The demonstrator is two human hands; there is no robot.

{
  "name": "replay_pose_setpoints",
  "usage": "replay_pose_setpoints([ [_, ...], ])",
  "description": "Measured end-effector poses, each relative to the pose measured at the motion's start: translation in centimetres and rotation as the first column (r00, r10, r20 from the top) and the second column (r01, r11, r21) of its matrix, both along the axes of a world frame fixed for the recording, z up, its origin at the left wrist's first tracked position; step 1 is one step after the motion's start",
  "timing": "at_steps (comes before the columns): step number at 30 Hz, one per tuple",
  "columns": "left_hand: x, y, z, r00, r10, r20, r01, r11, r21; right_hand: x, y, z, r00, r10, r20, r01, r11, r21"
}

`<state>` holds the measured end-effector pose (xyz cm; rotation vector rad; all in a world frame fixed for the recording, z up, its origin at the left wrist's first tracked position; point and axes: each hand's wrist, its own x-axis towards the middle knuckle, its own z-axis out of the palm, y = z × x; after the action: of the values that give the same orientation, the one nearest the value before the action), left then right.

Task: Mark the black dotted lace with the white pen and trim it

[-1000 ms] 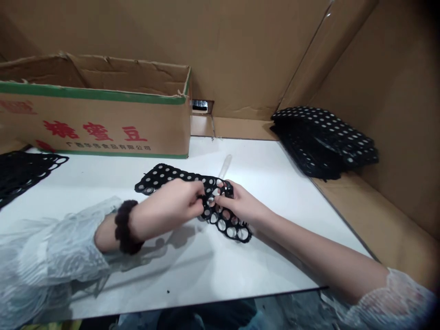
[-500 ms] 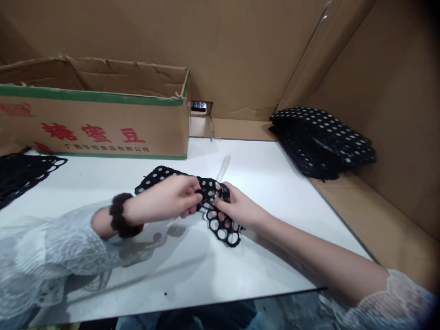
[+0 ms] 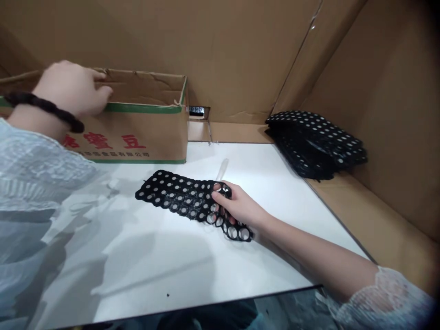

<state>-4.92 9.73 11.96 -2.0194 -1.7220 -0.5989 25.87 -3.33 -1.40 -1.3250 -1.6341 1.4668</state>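
Observation:
My right hand (image 3: 237, 204) grips the right end of a black sheet with rows of round holes (image 3: 182, 192), thumb on top. Pale dots show through most of it; larger open rings lie at the gripped end. The sheet stretches leftward over the white table (image 3: 144, 266). My left hand (image 3: 74, 89) is over the front rim of a cardboard box (image 3: 165, 130), its thumb and forefinger apart and nothing visible between them. Its other fingers are hidden, as is the inside bottom of the box.
A stack of black dotted sheets (image 3: 319, 142) leans at the right against the cardboard wall (image 3: 388, 114). A translucent stick-like piece (image 3: 222, 168) lies behind the held sheet. A small dark object (image 3: 197, 111) shows in a cut-out of the back wall.
My left hand has left the sheet and moved up and left to the box, its pinch opened. My right hand keeps its hold; the sheet's ringed end has swung slightly right.

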Motion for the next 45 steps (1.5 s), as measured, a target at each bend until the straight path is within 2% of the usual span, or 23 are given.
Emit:
replay_pose_setpoints([
  [3, 4.1, -3.9, -1.4, 0.994, -0.102, -0.038, 0.108, 0.969, 0.224, -0.1, 0.0, 0.2, 1.000, 0.010, -0.018, -0.010, 1.000, -0.008],
  [5, 7.3, -7.2, -3.1, 0.980, -0.175, -0.099, 0.194, 0.952, 0.239, -0.2, 0.0, 0.3, 0.999, 0.015, -0.042, -0.016, 1.000, -0.012],
  [6, 8.9, -8.5, -4.1, 0.951, -0.260, -0.165, 0.284, 0.949, 0.141, -0.2, -0.1, 0.4, 0.998, 0.017, -0.054, -0.018, 1.000, -0.010],
  [7, 10.3, -9.6, -5.2, 0.896, -0.374, -0.237, 0.377, 0.925, -0.034, -0.3, -0.1, 0.5, 0.998, 0.019, -0.065, -0.020, 1.000, -0.007],
  [8, 11.5, -10.3, -6.3, 0.843, -0.458, -0.280, 0.418, 0.888, -0.194, -0.3, -0.2, 0.6, 0.997, 0.021, -0.071, -0.021, 1.000, -0.003],
  [9, 12.5, -10.7, -7.3, 0.791, -0.547, -0.273, 0.454, 0.825, -0.336, -0.3, -0.2, 0.6, 0.997, 0.023, -0.073, -0.023, 1.000, 0.002],
  [10, 13.2, -10.8, -8.2, 0.760, -0.604, -0.241, 0.482, 0.772, -0.415, -0.4, -0.3, 0.7, 0.997, 0.027, -0.072, -0.026, 1.000, 0.003],
  [13, 13.9, -10.0, -9.5, 0.743, -0.666, -0.070, 0.543, 0.660, -0.519, -0.5, -0.4, 0.7, 0.997, 0.034, -0.076, -0.035, 0.999, -0.004],
  [17, 12.7, -8.3, -9.0, 0.737, -0.642, 0.211, 0.611, 0.501, -0.613, -0.6, -0.3, 0.3, 0.997, 0.031, -0.064, -0.033, 0.999, -0.032],
  [18, 12.3, -8.1, -8.8, 0.747, -0.620, 0.240, 0.609, 0.495, -0.620, -0.6, -0.2, 0.2, 0.999, 0.028, -0.047, -0.030, 0.999, -0.045],
  [19, 12.1, -7.9, -8.7, 0.769, -0.593, 0.240, 0.591, 0.517, -0.618, -0.6, -0.2, 0.1, 0.999, 0.024, -0.028, -0.026, 0.998, -0.057],
  [20, 12.0, -8.0, -8.7, 0.802, -0.560, 0.208, 0.554, 0.569, -0.608, -0.6, -0.1, 0.0, 1.000, 0.022, -0.009, -0.023, 0.998, -0.066],
  [22, 12.1, -8.4, -8.8, 0.868, -0.494, 0.057, 0.442, 0.714, -0.543, -0.5, 0.1, -0.1, 1.000, 0.028, 0.012, -0.027, 0.997, -0.076],
  [24, 12.6, -9.1, -9.1, 0.882, -0.454, -0.126, 0.362, 0.824, -0.436, -0.5, 0.2, -0.1, 1.000, 0.028, 0.010, -0.027, 0.997, -0.076],
  [27, 12.8, -9.7, -9.1, 0.846, -0.426, -0.321, 0.320, 0.887, -0.334, -0.4, 0.1, -0.1, 1.000, 0.013, 0.002, -0.013, 0.997, -0.078],
  [29, 12.4, -9.4, -8.9, 0.861, -0.318, -0.396, 0.229, 0.939, -0.257, -0.4, 0.0, -0.1, 1.000, -0.004, -0.014, 0.003, 0.996, -0.087],
  [31, 11.8, -8.9, -8.6, 0.893, -0.207, -0.400, 0.139, 0.971, -0.192, -0.5, -0.1, -0.1, 0.999, -0.018, -0.048, 0.014, 0.995, -0.096],
  [32, 11.6, -8.9, -8.5, 0.906, -0.192, -0.377, 0.126, 0.973, -0.192, -0.5, -0.1, -0.1, 0.998, -0.018, -0.064, 0.012, 0.995, -0.097],
  [34, 11.8, -9.3, -8.6, 0.909, -0.275, -0.313, 0.193, 0.944, -0.268, -0.5, -0.1, -0.1, 0.997, -0.007, -0.079, 0.000, 0.996, -0.089],
  [37, 13.1, -11.1, -9.4, 0.856, -0.455, -0.247, 0.340, 0.854, -0.394, -0.6, -0.1, 0.1, 0.999, 0.005, -0.054, -0.009, 0.997, -0.075],
  [39, 14.1, -12.3, -10.1, 0.819, -0.529, -0.221, 0.402, 0.806, -0.435, -0.7, -0.2, 0.2, 0.999, 0.002, -0.045, -0.005, 0.998, -0.067],
  [43, 14.5, -12.9, -10.6, 0.831, -0.544, -0.117, 0.439, 0.770, -0.462, -0.7, -0.3, 0.6, 0.999, 0.023, -0.034, -0.025, 0.998, -0.056],
  [45, 14.1, -12.2, -10.4, 0.846, -0.532, 0.019, 0.464, 0.719, -0.518, -0.6, -0.4, 0.6, 0.998, 0.052, -0.024, -0.053, 0.998, -0.038],
])
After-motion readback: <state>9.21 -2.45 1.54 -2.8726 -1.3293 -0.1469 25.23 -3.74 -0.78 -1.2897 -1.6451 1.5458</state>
